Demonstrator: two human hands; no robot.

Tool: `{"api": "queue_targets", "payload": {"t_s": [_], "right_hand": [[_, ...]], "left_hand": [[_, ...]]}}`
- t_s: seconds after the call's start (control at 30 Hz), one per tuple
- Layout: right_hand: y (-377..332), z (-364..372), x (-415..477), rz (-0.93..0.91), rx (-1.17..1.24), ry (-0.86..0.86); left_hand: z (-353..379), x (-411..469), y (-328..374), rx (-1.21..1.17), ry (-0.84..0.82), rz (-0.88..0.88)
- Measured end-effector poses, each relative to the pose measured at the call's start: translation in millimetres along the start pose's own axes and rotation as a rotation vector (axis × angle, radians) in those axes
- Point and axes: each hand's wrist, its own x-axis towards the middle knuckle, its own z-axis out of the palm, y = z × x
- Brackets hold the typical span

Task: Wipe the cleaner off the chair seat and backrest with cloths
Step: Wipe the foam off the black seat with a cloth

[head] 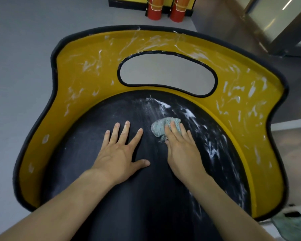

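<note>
Even soft light — edges warped, slightly blurred.

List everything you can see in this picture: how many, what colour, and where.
chair seat: one, black, centre.
backrest: one, yellow with dark edging, curving round the chair seat.
cleaner: white smears, across the backrest and the chair seat's right side.
cloth: one, grey-green, on the chair seat, right of centre.
floor: grey, all around.
cylinders: two, red and orange, on the floor at the top.
left hand: one, flat on the chair seat, fingers spread.
right hand: one, pressing the cloth with straight fingers.
</note>
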Motion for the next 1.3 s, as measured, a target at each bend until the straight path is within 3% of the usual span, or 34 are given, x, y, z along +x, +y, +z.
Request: {"api": "queue_targets", "payload": {"t_s": [0.23,0.6,0.87,1.0,1.17,1.3], "right_hand": [[12,15,-97,0.011,-0.134,-0.065],[17,-3,4,0.1,-0.045,-0.04],[10,18,-116,0.099,-0.09,-0.105],[25,17,-79,0.061,-0.127,-0.063],[23,-8,-4,0.144,-0.005,-0.004],[11,-6,-36,0.161,0.063,0.005]], "left_hand": [[4,-4,1,0.014,0.02,0.025],[4,-8,7,0.038,-0.025,0.034],[3,-6,13,0.006,-0.042,0.033],[3,-8,10,0.007,-0.026,0.053],[3,-11,4,-0.006,-0.043,0.079],[2,-9,6,-0.007,-0.046,0.067]]}}
